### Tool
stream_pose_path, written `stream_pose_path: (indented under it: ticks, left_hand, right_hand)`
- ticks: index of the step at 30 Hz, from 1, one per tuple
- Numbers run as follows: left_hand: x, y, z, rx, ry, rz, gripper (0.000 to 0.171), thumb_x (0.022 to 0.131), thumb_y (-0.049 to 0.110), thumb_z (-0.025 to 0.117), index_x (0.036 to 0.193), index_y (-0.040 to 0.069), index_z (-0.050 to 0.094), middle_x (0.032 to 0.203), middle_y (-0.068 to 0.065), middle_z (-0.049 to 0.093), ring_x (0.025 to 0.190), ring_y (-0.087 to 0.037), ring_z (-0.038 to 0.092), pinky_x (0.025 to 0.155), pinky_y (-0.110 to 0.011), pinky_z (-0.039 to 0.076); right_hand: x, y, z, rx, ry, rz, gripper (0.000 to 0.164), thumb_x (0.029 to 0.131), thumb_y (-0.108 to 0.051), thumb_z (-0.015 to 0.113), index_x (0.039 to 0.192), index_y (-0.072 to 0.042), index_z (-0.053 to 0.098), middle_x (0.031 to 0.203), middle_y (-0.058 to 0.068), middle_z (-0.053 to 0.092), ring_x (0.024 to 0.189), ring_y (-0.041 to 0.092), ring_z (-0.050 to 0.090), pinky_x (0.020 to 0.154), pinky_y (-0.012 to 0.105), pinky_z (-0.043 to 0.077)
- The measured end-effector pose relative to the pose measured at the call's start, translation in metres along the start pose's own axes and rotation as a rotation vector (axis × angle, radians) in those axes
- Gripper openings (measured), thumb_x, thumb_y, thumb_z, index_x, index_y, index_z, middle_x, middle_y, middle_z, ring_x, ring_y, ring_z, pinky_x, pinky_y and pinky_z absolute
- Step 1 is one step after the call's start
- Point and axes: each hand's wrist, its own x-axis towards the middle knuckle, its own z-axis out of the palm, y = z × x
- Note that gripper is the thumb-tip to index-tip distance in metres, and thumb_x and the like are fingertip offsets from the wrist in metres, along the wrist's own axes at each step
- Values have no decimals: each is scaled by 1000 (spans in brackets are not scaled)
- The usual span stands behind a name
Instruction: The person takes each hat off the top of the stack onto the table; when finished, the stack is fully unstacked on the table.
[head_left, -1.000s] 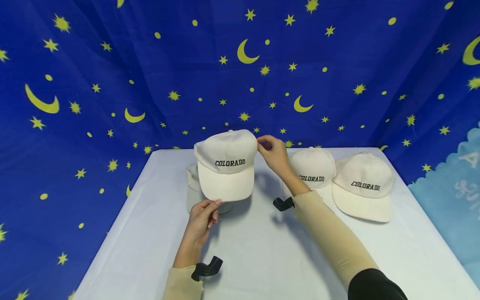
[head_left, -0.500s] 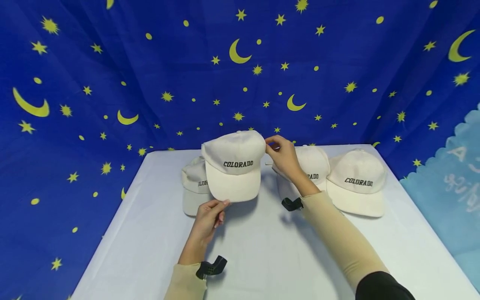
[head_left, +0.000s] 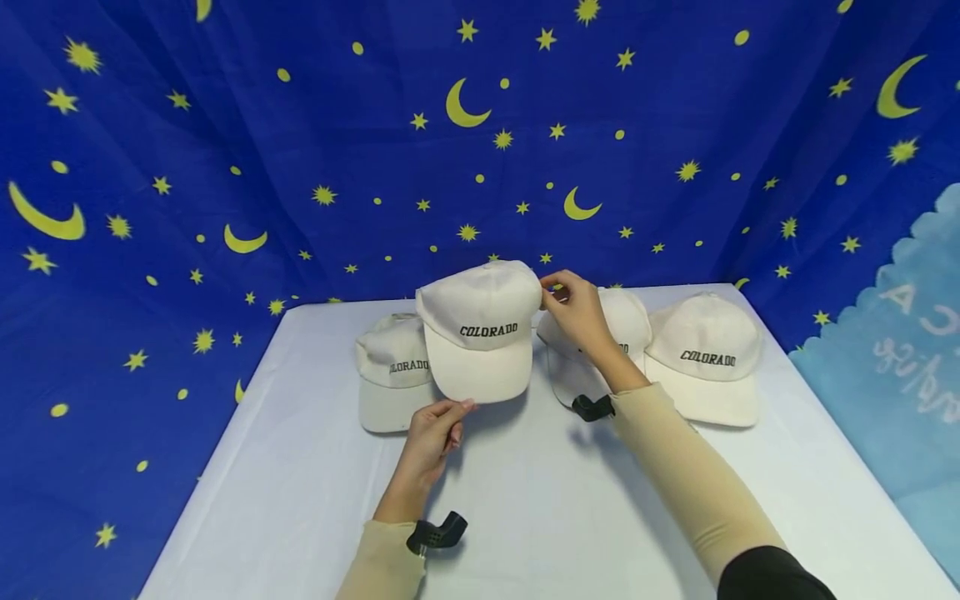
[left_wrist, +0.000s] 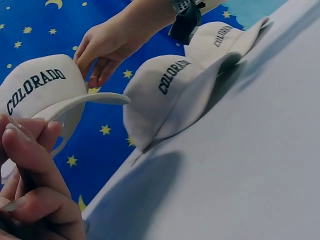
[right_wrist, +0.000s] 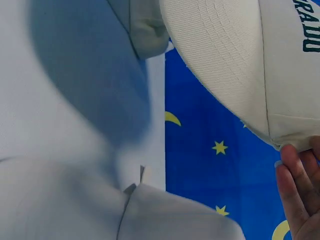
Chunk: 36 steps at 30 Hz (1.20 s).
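Note:
A white cap (head_left: 486, 333) lettered COLORADO is held up above the table, its brim toward the viewer. At the front edge of that brim my left hand (head_left: 431, 442) pinches it between thumb and fingers. My right hand (head_left: 581, 317) pinches the right side of the cap's crown, as the right wrist view also shows at the fingers (right_wrist: 295, 175). Behind the raised cap, to its left, lies another COLORADO cap (head_left: 393, 367), partly covered. A third cap (head_left: 630, 321) stands behind my right hand and forearm, partly hidden by them.
One more COLORADO cap (head_left: 705, 358) sits at the right, against its neighbour. All rest on a white-covered table (head_left: 525, 508). A blue curtain (head_left: 375, 125) with yellow moons and stars hangs behind, and a light blue cloth (head_left: 892, 358) is at the right.
Both hands have carried the raised cap slightly to the right in view. More of the left cap and its lettering shows now. The head view has shifted a little.

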Motion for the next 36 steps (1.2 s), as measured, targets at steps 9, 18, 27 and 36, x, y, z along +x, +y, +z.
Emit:
stream_pose_path:
  ticks: [9, 18, 27, 36]
  left_hand:
    - [4, -8, 9, -7, 24, -57, 14, 94, 7, 72, 80, 4, 75, 77, -8, 72, 42, -2, 42, 38, -15, 32]
    - [8, -12, 11, 37, 23, -105, 11, 93, 12, 75, 85, 5, 77, 65, -2, 65, 43, -2, 42, 37, -14, 30]
    - [10, -15, 12, 46, 32, -198, 15, 94, 13, 74, 99, -1, 76, 54, 7, 50, 43, -2, 40, 37, -13, 30]
    - [10, -18, 10, 27, 31, -222, 13, 96, 11, 71, 98, 0, 76, 56, 7, 48, 44, -1, 39, 37, -13, 30]
  right_hand:
    - [-8, 11, -8, 38, -20, 54, 14, 99, -10, 68, 110, -2, 72, 104, 11, 70, 78, 21, 73, 68, 25, 56]
    - [-14, 18, -12, 23, -48, 106, 15, 100, -12, 67, 111, -2, 70, 104, 12, 69, 81, 34, 74, 62, 27, 53]
    - [-16, 28, -10, -24, -77, 178, 16, 100, -12, 67, 111, -2, 70, 103, 13, 72, 80, 22, 74, 61, 26, 54]
    - [-18, 30, -8, -47, -88, 157, 13, 98, -8, 67, 108, 0, 70, 99, 15, 73, 76, 23, 73, 60, 26, 54]
